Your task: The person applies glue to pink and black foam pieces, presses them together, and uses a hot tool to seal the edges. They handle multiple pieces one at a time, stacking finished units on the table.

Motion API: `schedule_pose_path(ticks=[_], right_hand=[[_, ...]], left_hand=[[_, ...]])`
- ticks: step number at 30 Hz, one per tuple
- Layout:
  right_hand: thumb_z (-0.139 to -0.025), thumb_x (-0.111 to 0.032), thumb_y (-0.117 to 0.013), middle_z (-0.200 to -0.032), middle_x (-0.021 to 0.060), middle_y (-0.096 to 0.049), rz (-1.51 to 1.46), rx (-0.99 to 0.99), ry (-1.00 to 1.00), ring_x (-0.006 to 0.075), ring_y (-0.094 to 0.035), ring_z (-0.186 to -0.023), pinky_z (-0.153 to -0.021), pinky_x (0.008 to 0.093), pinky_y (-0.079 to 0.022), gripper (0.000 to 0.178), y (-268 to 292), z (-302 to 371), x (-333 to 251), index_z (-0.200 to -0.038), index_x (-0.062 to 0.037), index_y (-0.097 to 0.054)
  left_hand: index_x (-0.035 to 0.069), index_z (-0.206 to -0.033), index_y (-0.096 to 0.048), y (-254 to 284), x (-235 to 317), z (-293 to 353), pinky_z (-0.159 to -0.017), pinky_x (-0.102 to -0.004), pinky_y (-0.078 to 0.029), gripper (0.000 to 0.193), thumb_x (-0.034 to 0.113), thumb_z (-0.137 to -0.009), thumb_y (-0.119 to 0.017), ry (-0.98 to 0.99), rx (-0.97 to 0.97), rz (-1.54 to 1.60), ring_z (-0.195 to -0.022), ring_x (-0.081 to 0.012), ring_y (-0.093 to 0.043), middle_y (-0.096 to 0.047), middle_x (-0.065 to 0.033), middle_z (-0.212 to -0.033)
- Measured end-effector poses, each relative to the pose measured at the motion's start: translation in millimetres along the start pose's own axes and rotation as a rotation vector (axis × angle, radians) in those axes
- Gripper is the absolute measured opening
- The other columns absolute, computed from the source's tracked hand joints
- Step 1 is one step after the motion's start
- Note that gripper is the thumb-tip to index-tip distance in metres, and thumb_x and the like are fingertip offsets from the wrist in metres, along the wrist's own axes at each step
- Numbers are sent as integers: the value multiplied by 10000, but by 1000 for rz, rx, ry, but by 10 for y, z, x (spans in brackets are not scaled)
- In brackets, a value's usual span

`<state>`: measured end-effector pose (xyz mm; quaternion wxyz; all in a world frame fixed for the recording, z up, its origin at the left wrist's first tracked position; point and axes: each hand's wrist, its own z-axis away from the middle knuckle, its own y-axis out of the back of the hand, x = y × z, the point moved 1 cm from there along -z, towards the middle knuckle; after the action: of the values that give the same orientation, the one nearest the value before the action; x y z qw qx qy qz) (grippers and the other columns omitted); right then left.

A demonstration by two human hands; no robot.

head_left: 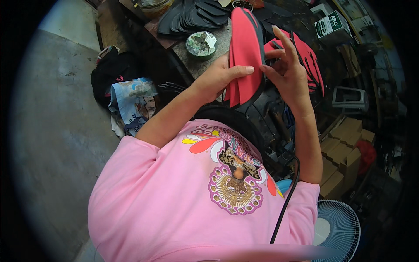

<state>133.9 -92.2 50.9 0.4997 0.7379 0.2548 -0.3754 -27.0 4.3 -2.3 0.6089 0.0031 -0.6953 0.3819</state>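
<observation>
A small stack of red insoles (pixel 245 41) with black edges stands tilted up in front of me. My left hand (pixel 224 76) is closed round its left side, the thumb lying across the red face. At the right edge of the stack, the thumb and a bent finger of my right hand (pixel 286 72) close on the black rim, while another finger points upward. Behind my right hand lies a fanned pile of red insoles (pixel 307 61) with black edges. Many black insole-shaped pieces (pixel 192 17) overlap on the far side of the bench.
A round tin (pixel 201 45) with a crusted top sits left of the stack on a grey slab. A green and white box (pixel 332 25) stands at the far right. Cardboard boxes (pixel 342 153) and a fan (pixel 338 229) are at lower right; a dark bag (pixel 111 72) hangs left.
</observation>
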Motion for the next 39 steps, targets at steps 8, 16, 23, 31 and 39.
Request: schedule_pose_path(ticks=[8,16,23,31,39], right_hand=[[-822,95,-635,-1004,75,-636,-18,-47,187,116,-595,-678,-651,262,-518,619,40,132,53,-1356,-206,-556],[-771,114,-640,-983,72,-622,266,66,319,173,-659,-765,-682,317,-540,620,94,266,82,-1311,-188,-601],[-795,78,-639,-892,51,-547,243,-69,120,156,-621,-712,-665,295,-523,763,20,257,85,-1457,-242,-436],[-809,114,-597,-1072,91,-605,-87,-246,177,156,-582,-814,-759,256,-494,651,17,361,127,-1405,-128,-500],[-807,10,-646,-889,50,-618,341,-99,240,218,-635,-706,-622,340,-512,611,48,346,37,-1348,-264,-568]], left_hand=[[-7,-1214,-529,68,81,-43,-800,-286,-564,395,210,-909,-654,34,80,125,-924,-140,-661,-642,-87,-1063],[-32,-1184,-536,4,144,-22,-760,-277,-580,374,188,-903,-646,62,66,227,-864,-142,-679,-656,-97,-1024],[-44,-1161,-545,-115,160,-32,-749,-274,-583,348,181,-911,-631,110,13,305,-856,-147,-684,-658,-106,-1016],[-24,-1124,-557,-70,175,-111,-724,-278,-579,297,183,-920,-617,70,119,335,-826,-142,-682,-658,-92,-981],[-11,-1129,-545,-97,97,-160,-759,-302,-581,271,157,-925,-609,4,126,294,-854,-159,-679,-653,-91,-985]])
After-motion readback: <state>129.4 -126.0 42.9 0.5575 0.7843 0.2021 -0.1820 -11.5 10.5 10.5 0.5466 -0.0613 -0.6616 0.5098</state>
